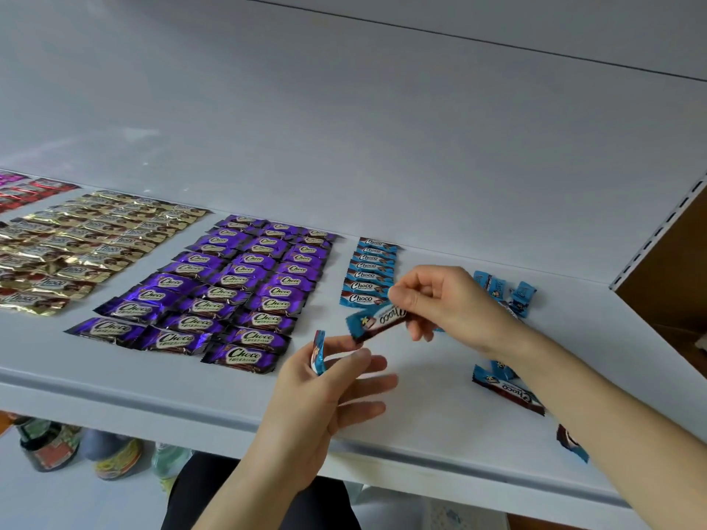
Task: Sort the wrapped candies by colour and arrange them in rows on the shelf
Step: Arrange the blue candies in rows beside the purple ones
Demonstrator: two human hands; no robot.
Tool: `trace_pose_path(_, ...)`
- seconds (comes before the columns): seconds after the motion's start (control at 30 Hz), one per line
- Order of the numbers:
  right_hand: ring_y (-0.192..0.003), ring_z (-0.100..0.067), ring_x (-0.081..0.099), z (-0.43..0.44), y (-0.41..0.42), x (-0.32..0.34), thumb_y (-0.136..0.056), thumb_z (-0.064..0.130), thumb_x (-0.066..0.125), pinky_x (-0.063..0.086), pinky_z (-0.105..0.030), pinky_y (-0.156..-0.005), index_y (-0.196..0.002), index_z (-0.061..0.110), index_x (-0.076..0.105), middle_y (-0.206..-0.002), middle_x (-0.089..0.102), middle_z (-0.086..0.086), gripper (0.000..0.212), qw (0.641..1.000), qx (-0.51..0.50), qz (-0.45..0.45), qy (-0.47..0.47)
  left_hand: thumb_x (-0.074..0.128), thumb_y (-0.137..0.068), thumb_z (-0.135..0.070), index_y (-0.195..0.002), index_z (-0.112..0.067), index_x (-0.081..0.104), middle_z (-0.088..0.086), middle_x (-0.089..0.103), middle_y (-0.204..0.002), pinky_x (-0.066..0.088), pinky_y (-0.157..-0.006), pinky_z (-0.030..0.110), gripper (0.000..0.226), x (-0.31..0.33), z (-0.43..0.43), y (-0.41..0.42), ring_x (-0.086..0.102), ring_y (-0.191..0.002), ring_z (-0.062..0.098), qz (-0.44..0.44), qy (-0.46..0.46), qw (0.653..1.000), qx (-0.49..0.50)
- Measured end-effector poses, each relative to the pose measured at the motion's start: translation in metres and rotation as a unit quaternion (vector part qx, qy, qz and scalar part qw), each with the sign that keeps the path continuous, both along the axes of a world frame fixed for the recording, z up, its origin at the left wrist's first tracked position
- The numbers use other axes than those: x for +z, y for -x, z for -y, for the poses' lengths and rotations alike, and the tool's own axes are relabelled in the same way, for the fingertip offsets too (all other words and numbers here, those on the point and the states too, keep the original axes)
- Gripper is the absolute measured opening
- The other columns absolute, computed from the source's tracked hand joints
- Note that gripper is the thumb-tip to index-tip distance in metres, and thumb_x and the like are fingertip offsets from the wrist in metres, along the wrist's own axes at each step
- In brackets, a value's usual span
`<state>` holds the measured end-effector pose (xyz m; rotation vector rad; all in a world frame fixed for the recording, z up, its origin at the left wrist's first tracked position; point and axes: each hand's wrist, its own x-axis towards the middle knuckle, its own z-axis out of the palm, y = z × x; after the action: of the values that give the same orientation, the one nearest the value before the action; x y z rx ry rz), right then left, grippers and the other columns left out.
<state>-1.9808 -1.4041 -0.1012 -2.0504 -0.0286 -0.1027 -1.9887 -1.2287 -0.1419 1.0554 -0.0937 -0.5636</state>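
Note:
On the white shelf lie sorted blocks of wrapped candies: gold ones at left, purple ones in three rows, and a single row of blue ones. My right hand pinches a blue candy just in front of the blue row, slightly above the shelf. My left hand holds another blue candy on edge between thumb and fingers. Loose blue candies lie at the back right and near my right forearm.
Red candies lie at the far left edge. A slotted shelf upright and a brown cardboard box bound the right side. Below the shelf's front edge stand jars and bottles on the floor.

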Motion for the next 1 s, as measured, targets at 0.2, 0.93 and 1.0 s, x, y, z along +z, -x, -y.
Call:
trace_pose_path(0.2, -0.062, -0.001, 0.054, 0.012, -0.021, -0.012, -0.093, 0.015, 0.052, 0.044, -0.015, -0.054, -0.098, 0.022, 0.063, -0.077, 0.058, 0.005, 0.014, 0.984, 0.046, -0.065, 0.156, 0.066, -0.058, -0.039, -0.076, -0.011, 0.051, 0.003, 0.028, -0.059, 0.014, -0.038, 0.011, 0.037, 0.008, 0.001, 0.004, 0.019, -0.032, 0.009, 0.039, -0.058, 0.997, 0.012)
trace_pose_path(0.93, -0.093, -0.007, 0.055, 0.013, -0.007, -0.02, -0.083, 0.027, 0.063, 0.044, -0.025, -0.085, -0.103, 0.023, 0.066, -0.095, 0.055, 0.011, 0.02, 0.931, 0.016, -0.051, 0.362, 0.064, -0.079, -0.029, -0.077, -0.009, 0.045, 0.001, 0.035, -0.047, 0.021, -0.035, 0.02, 0.027, 0.007, -0.007, 0.004, 0.026, -0.033, 0.012, 0.072, -0.159, 0.982, -0.079)
trace_pose_path(1.0, -0.094, -0.008, 0.055, 0.011, -0.01, -0.023, -0.086, 0.02, 0.06, 0.042, -0.02, -0.084, -0.108, 0.019, 0.066, -0.097, 0.056, 0.008, 0.023, 0.935, 0.021, -0.036, 0.353, 0.039, -0.094, -0.004, -0.083, -0.001, 0.043, 0.003, 0.044, -0.036, 0.03, -0.033, 0.021, 0.012, -0.007, -0.013, 0.002, 0.037, -0.026, 0.015, 0.089, -0.168, 0.975, -0.115)
